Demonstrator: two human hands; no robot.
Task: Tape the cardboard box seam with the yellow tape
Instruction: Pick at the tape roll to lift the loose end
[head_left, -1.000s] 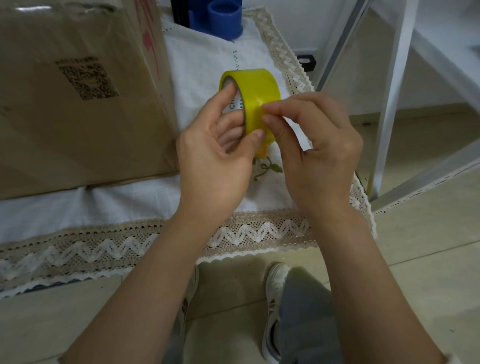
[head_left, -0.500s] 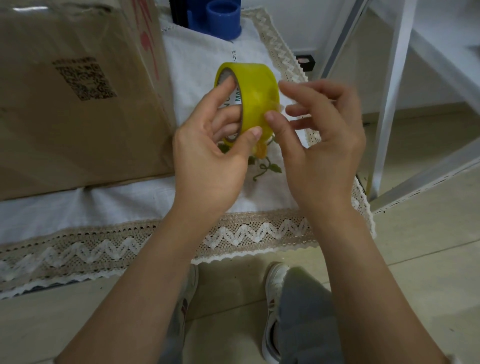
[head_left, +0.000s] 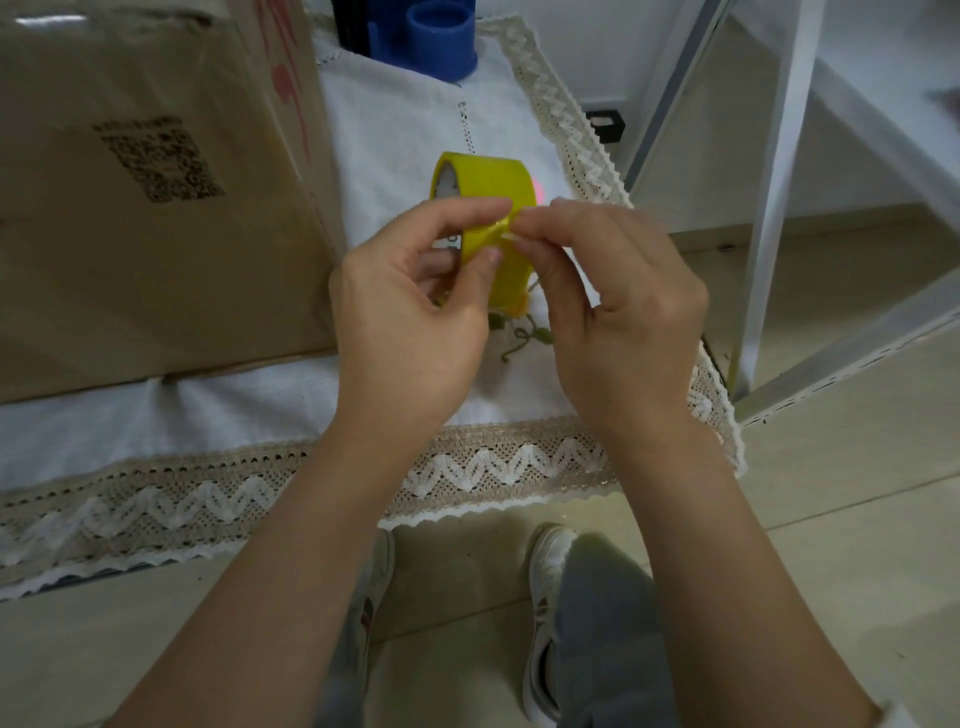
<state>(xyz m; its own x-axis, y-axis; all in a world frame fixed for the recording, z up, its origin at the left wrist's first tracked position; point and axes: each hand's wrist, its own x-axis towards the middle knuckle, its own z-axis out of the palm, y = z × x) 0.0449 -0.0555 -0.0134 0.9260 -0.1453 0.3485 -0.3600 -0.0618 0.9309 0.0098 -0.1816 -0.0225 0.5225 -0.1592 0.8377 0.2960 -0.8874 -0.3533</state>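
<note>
A yellow tape roll (head_left: 491, 182) is held upright above the table, to the right of the cardboard box (head_left: 130, 249). My left hand (head_left: 410, 317) grips the roll, fingers through its core and thumb on the outer face. My right hand (head_left: 618, 312) pinches a small lifted bit of tape at the roll's near face, thumb and forefinger closed on it. The brown box stands at the left with a printed code on its side. Its top seam is out of view.
A white tablecloth (head_left: 415, 130) with a lace zigzag border (head_left: 311, 483) covers the table. A blue cylindrical holder (head_left: 441, 36) stands at the back. White metal frame legs (head_left: 774, 197) rise at the right. My shoes (head_left: 545, 623) are on the tiled floor below.
My right hand, which had opened off the roll, has closed again and now pinches the tape end. The roll has tilted slightly, still held in my left hand.
</note>
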